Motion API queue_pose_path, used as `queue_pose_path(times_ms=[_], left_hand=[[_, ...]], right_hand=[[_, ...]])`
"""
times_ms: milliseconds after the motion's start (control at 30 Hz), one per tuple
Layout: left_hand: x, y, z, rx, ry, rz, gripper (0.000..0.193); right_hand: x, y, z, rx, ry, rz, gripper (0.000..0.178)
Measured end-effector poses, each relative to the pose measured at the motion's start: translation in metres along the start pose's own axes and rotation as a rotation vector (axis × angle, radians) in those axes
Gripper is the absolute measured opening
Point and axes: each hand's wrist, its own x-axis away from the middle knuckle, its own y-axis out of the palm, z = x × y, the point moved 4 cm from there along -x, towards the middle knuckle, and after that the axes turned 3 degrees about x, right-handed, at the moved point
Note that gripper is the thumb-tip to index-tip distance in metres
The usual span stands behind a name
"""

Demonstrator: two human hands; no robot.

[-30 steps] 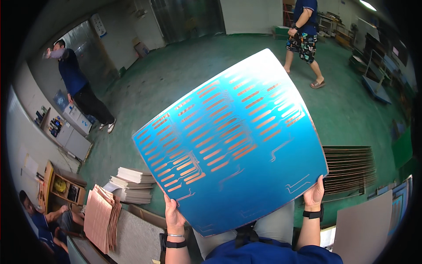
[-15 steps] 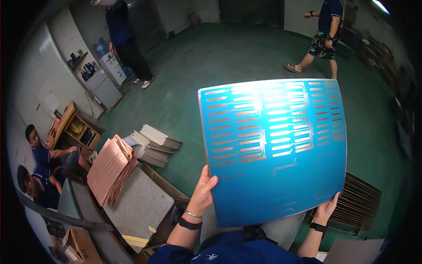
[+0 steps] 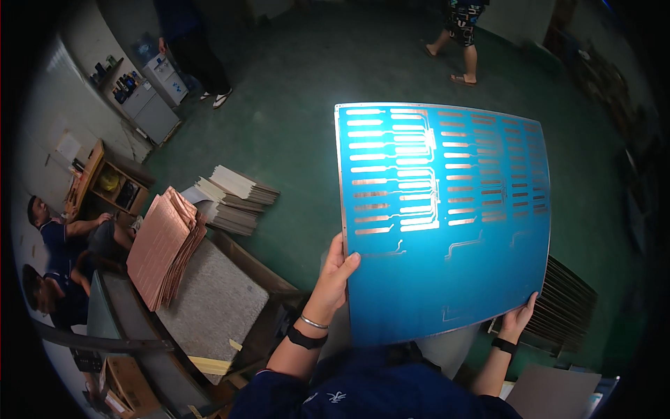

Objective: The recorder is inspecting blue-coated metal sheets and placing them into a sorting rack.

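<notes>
A large blue circuit board panel [image 3: 447,279] with rows of copper-coloured traces is held up in front of me, tilted, a bright glare on its upper left part. My left hand [image 3: 336,274] grips its left edge, thumb on the blue face and fingers behind. At the lower right corner my right hand [image 3: 518,318] is closed on the edge, its fingers partly hidden by the board. To the left, a stack of copper-coloured sheets [image 3: 166,241] leans on a grey rough-topped slab [image 3: 213,304].
Pale stacked boards [image 3: 237,199] lie on the green floor, left of centre. A slatted rack [image 3: 562,304] stands at the right behind the panel, with a grey sheet [image 3: 555,392] below it. Two people sit at the far left; two others stand or walk at the back.
The panel has shifted a little up and right in view and turned slightly, so the glare sits further left. Both hands keep their grip. The walking person at the back has moved left.
</notes>
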Motion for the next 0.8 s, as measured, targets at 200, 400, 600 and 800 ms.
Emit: queue_pose_path(times_ms=[200, 400, 600, 800], left_hand=[[-0.009, 0.002, -0.009, 0.028, 0.002, 0.040, 0.052], [-0.043, 0.014, -0.042, 0.209, -0.043, 0.094, 0.046], [-0.063, 0.090, -0.103, 0.432, -0.233, -0.134, 0.047], [-0.099, 0.046, -0.155, -0.726, -0.090, -0.432, 0.025]], right_hand=[[-0.002, -0.007, -0.013, 0.013, -0.043, 0.002, 0.040], [0.068, 0.086, 0.030, 0.231, -0.018, -0.077, 0.042], [0.089, 0.167, 0.031, 0.555, -0.424, 0.176, 0.050], [0.068, 0.178, -0.066, 0.972, -0.764, 0.341, 0.037]])
